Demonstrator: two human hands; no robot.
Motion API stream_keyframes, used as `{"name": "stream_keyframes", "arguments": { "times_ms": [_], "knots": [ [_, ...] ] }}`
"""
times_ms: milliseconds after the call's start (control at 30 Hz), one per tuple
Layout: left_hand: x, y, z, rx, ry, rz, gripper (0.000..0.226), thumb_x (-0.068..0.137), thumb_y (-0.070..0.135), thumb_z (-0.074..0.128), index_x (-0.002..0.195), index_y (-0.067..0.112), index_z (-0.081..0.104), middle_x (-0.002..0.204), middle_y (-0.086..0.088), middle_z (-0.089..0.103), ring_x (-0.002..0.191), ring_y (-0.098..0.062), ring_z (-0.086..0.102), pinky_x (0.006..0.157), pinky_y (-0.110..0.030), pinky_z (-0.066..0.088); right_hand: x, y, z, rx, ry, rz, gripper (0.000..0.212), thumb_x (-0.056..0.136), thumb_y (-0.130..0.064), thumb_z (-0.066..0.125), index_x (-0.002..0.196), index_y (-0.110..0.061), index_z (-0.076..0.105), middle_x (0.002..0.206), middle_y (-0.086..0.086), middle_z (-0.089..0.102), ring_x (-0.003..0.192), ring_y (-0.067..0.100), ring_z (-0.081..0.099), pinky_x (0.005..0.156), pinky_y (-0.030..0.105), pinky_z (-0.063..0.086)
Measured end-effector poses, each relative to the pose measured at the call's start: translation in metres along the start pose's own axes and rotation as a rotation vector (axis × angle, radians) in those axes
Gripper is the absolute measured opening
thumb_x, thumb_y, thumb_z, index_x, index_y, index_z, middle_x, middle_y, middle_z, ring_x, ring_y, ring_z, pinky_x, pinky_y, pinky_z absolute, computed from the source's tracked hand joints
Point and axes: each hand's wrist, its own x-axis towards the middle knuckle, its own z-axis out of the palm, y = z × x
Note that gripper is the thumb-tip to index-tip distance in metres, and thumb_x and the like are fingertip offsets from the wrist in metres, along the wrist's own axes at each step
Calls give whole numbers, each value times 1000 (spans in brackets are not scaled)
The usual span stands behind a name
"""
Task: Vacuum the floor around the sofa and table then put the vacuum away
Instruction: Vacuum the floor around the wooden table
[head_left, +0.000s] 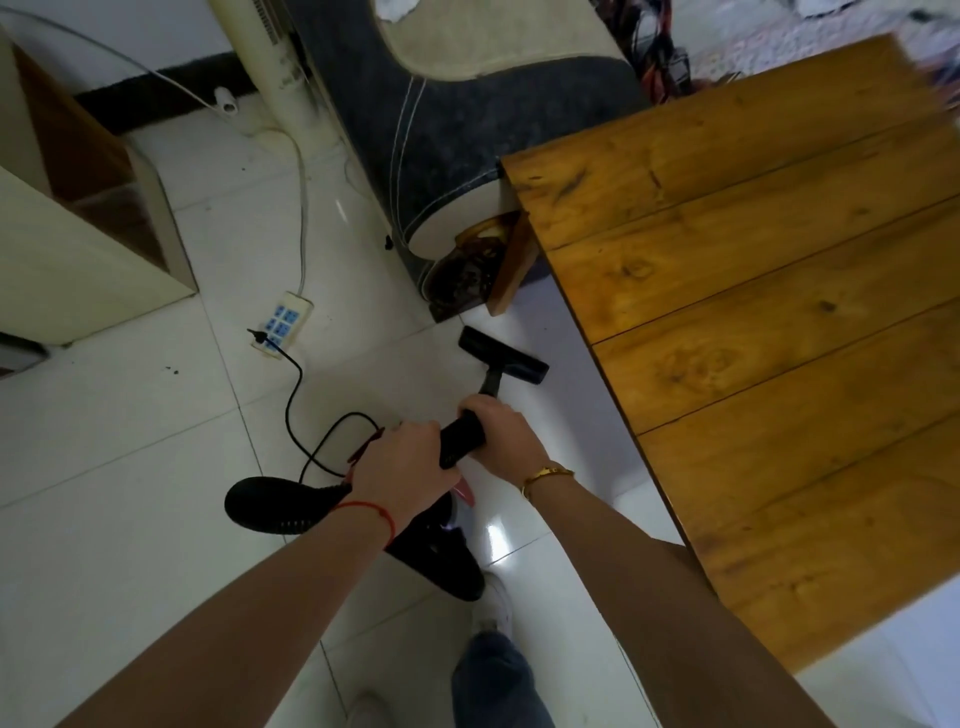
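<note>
Both hands are gripping the black upright corded vacuum (457, 441): left hand (405, 462) fingers are curling tight round its handle end, right hand (498, 428) fingers are wrapping the black tube just ahead. Beyond the right fingertips, the flat black floor nozzle (501, 353) is sitting on the white tiled floor (156, 441) between the dark grey sofa corner (441, 171) and the wooden plank table (753, 312). Vacuuming step is likely underway; next move is probably needing a push forward toward the sofa base, keeping off the black power cord (296, 384) left of the fingers.

One vacuum (462, 436), one table (769, 312), one sofa (441, 130), one power strip (284, 325).
</note>
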Motion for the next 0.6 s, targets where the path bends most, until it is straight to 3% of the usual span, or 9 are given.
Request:
{"name": "stream_keyframes", "arguments": {
  "times_ms": [200, 433, 600],
  "knots": [
    [-35, -6, 12, 59, -57, 86, 17, 81, 36, 59, 86, 20, 57, 71, 5, 60, 53, -9, 53, 43, -22, 34, -45, -9, 26, 36, 30, 94, 17, 79, -10, 64, 95, -12, 58, 98, 7, 63, 82, 26, 64, 75, 40, 55],
    [-94, -27, 30, 121, -131, 189, 14, 83, 29, 55, 75, 19, 52, 61, 6, 52, 49, -10, 48, 45, -24, 34, -113, -29, 74, 120, 63, 178, 27, 77, -8, 62, 102, -19, 58, 105, 5, 63, 87, 26, 63, 79, 35, 52],
    [-124, -46, 40, 129, -215, 255, 17, 82, 31, 59, 81, 15, 55, 73, 0, 60, 65, -17, 61, 58, -29, 50, -147, -45, 100, 175, 72, 232, 37, 75, -19, 71, 110, -20, 58, 110, 5, 63, 94, 26, 62, 84, 35, 50]
  ]
}}
